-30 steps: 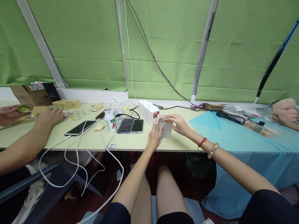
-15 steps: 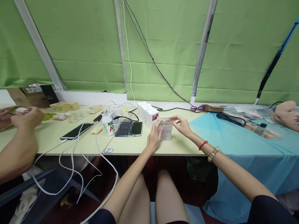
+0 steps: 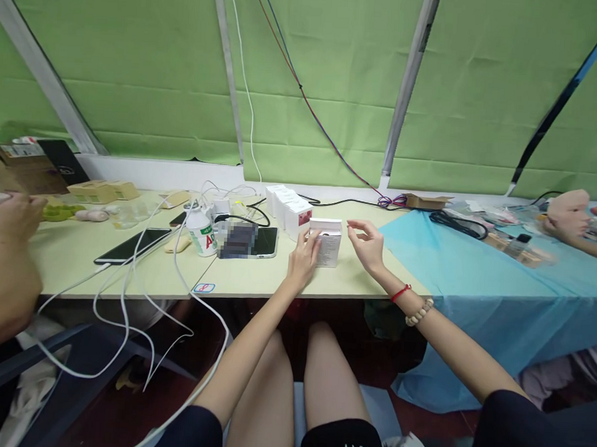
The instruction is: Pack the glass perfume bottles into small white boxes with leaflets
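Observation:
A small white box with fine print on its near face stands on the pale table, close to the front edge. My left hand grips it from the left side, fingers over its upper corner. To the right of the box, my right hand is held just off it, fingers bent and apart, with nothing visible in them. The lid end of the box faces up and looks closed over. Behind it stands a row of similar white boxes, the nearest with a red picture.
Left of the boxes lie a phone, a white bottle, a tablet and trailing white cables. A blue cloth covers the right table, with a black cable. Other people's hands work at far left and far right.
My right hand has come off the box's top and moved slightly right. The box's top, open before with something gold-coloured showing, now looks closed. The view has shifted a little.

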`<control>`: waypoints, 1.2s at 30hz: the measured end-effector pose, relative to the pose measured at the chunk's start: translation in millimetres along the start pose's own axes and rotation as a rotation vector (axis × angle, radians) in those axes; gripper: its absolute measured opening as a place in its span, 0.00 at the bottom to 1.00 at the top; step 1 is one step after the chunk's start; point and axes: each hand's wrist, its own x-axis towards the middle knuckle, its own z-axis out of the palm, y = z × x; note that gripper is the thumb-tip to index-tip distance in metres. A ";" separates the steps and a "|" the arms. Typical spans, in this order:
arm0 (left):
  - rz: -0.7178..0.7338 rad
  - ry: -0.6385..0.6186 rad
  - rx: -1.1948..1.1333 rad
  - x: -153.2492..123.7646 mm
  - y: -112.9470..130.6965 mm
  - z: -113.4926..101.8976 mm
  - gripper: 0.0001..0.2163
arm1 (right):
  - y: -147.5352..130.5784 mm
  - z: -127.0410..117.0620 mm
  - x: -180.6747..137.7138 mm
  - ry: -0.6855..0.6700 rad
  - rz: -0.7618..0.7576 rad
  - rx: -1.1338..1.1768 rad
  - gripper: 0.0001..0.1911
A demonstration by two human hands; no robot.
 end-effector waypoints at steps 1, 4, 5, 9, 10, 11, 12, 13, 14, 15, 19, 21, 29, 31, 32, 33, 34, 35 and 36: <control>0.018 0.017 -0.016 -0.7 -0.4 1.0 0.19 | 1.3 0.7 -2.4 -0.019 -0.053 -0.027 0.11; 0.049 0.071 -0.077 -2.2 -2.0 4.2 0.20 | 5.5 2.5 -7.3 -0.126 -0.271 -0.169 0.10; 0.047 0.075 -0.077 -2.5 -2.3 4.8 0.19 | 6.3 3.1 -7.6 -0.154 -0.326 -0.211 0.09; 0.017 0.025 -0.002 -2.7 -1.4 3.6 0.17 | 1.7 5.9 -0.1 -0.121 -0.348 -0.240 0.08; 0.003 0.020 0.014 -2.7 -0.8 2.7 0.17 | -0.9 6.7 3.7 -0.076 -0.315 -0.226 0.10; -0.009 0.015 0.029 -2.6 -0.2 1.8 0.16 | -3.4 7.7 8.0 -0.044 -0.281 -0.209 0.13; -0.018 0.016 0.045 -2.6 0.3 0.9 0.16 | -5.3 8.7 12.4 -0.043 -0.250 -0.196 0.16; -0.021 0.024 0.065 -2.6 0.6 0.2 0.16 | -6.4 9.8 16.5 -0.083 -0.223 -0.187 0.18; -0.009 0.038 0.084 -2.6 0.8 -0.2 0.16 | -6.3 11.0 20.1 -0.158 -0.198 -0.182 0.18; 0.017 0.066 0.102 -2.6 0.7 -0.4 0.16 | -5.2 12.3 22.9 -0.255 -0.176 -0.174 0.17; 0.234 0.262 0.155 -1.7 -2.2 2.6 0.16 | 3.9 16.9 25.1 -0.456 -0.059 -0.093 0.17; 0.336 0.336 0.171 -1.0 -4.6 5.0 0.14 | 5.7 18.0 22.7 -0.450 -0.001 -0.047 0.17; 0.385 0.347 0.238 -1.9 -6.5 4.4 0.11 | -1.6 13.5 14.8 -0.514 -0.036 -0.001 0.19; 0.381 0.333 0.250 -2.1 -6.1 4.0 0.12 | 0.9 12.4 13.6 -0.512 -0.118 -0.074 0.19; 0.376 0.327 0.250 -2.0 -6.0 4.1 0.13 | 2.4 12.0 13.0 -0.511 -0.147 -0.115 0.19; 0.373 0.324 0.251 -1.9 -5.8 4.2 0.14 | 3.8 11.8 12.5 -0.510 -0.163 -0.151 0.19; 0.370 0.328 0.255 -1.9 -5.6 4.4 0.14 | 4.9 11.6 11.9 -0.508 -0.168 -0.180 0.19; 0.369 0.335 0.260 -1.9 -5.4 4.6 0.14 | 5.4 11.5 11.2 -0.502 -0.166 -0.200 0.19; 0.369 0.340 0.267 -2.0 -5.2 4.7 0.14 | 5.5 11.5 10.5 -0.494 -0.162 -0.213 0.19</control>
